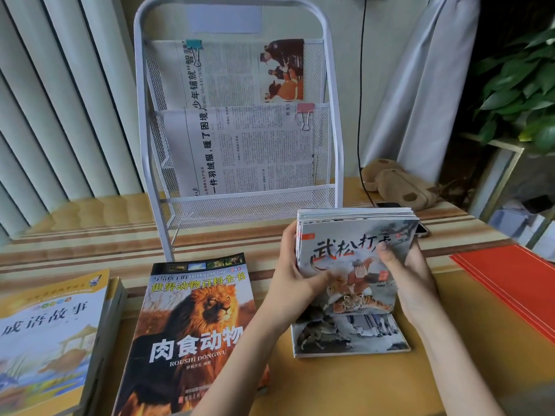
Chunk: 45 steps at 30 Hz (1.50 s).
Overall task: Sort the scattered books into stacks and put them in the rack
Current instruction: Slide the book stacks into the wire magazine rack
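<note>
Both hands hold a stack of thin grey picture books [354,244], tilted up on its lower edge, its tiger cover facing me. My left hand [295,277] grips its left side and my right hand [411,277] its right side. Beneath it one more thin book [351,334] lies flat on the table. A lion book [195,331] lies flat to the left. At the far left rests a stack of yellow books [51,334]. The white mesh rack [240,115] stands behind, its two upper pockets holding clipped newspapers.
An orange folder [510,283] lies at the right table edge. A brown plush pouch [399,184] and a phone [420,229] sit behind the held stack. A black cable hangs beside the rack. Vertical blinds are at the left and a plant at the right.
</note>
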Available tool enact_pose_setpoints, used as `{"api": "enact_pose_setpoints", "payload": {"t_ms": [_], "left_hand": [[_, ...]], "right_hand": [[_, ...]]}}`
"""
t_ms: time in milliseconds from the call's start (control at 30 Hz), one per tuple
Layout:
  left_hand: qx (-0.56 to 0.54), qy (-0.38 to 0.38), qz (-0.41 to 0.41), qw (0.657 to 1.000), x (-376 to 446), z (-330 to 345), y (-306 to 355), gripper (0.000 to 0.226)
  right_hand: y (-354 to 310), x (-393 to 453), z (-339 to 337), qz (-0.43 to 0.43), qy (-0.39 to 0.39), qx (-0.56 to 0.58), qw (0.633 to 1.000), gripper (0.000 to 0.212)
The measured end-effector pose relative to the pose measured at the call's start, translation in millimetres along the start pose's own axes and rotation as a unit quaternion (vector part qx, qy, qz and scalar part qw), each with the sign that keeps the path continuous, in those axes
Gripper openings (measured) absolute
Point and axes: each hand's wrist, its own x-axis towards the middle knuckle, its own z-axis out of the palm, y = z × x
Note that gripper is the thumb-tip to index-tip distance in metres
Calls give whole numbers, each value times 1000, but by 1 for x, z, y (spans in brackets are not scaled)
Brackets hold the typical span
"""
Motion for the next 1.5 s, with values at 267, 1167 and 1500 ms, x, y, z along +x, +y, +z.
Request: {"api": "enact_pose_setpoints", "payload": {"t_ms": [267, 1167, 1500], "left_hand": [[42, 113, -9, 993, 13, 10, -19, 35], [601, 322, 119, 722, 231, -251, 177, 76], [651, 262, 223, 677, 219, -256, 157, 112]], "right_hand": [[1, 2, 9, -8, 51, -23, 998, 71], [-140, 278, 263, -150, -150, -148, 966, 56], [-144, 268, 246, -39, -311, -409, 857, 34]]}}
